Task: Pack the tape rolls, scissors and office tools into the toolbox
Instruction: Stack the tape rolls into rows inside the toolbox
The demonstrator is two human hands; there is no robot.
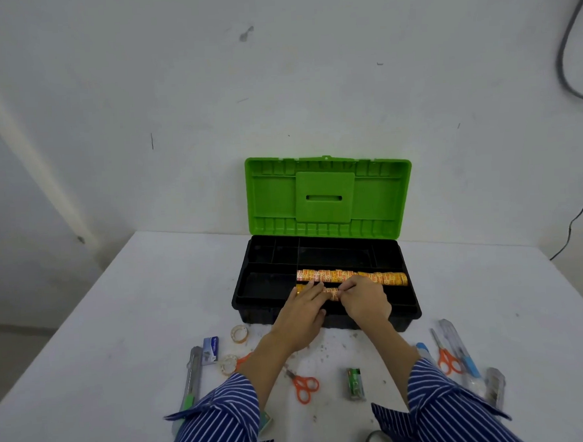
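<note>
A: Where are the tape rolls now?
B: One long orange row of tape rolls (352,278) lies in the toolbox (250,292), in the near right compartment of its black tray. A second, shorter stick of orange tape rolls (331,292) sits just nearer, between the two hands.

A: And the hands?
B: The left hand (303,309) lies with fairly straight fingers on the left end of that shorter stick. The right hand (365,301) pinches its right end with curled fingertips. Both forearms reach over the near wall of the box.

A: What about the lid?
B: The green lid (329,197) stands upright against the wall, behind the tray.

A: What else lies on the table?
B: On the white table (119,314), near left: two clear tape rolls (239,333), a blue staple box (209,350) and a green-tipped utility knife (190,385). Between the striped sleeves lie orange scissors (302,384) and a green stapler (354,383). On the right, a second pair of orange scissors (444,353) lies beside a clear blue utility knife (460,352); the items nearer the edge are too blurred to name
</note>
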